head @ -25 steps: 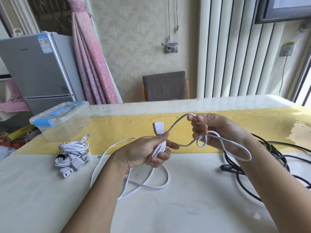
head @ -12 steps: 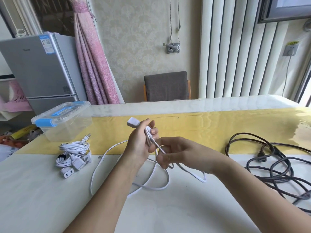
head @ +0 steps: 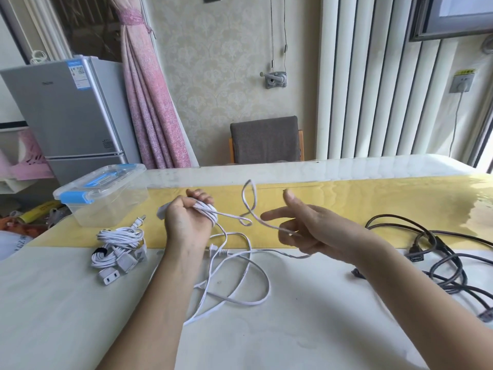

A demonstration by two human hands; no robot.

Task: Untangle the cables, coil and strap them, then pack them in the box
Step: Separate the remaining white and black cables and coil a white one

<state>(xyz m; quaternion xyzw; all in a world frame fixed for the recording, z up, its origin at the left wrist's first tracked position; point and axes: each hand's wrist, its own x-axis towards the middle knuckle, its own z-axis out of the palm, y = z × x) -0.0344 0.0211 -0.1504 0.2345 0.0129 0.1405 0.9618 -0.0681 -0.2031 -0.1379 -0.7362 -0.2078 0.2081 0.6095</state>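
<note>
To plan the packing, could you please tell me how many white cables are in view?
2. One coiled bundle lies beside the clear box; one loose cable is gripped in the left hand and trails across the table. The bundle may hide another.

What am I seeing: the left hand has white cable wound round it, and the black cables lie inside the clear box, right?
Not quite. The head view shows the black cables loose on the table, at the right, not inside the clear box. The white cable is indeed wound round the left hand.
</note>
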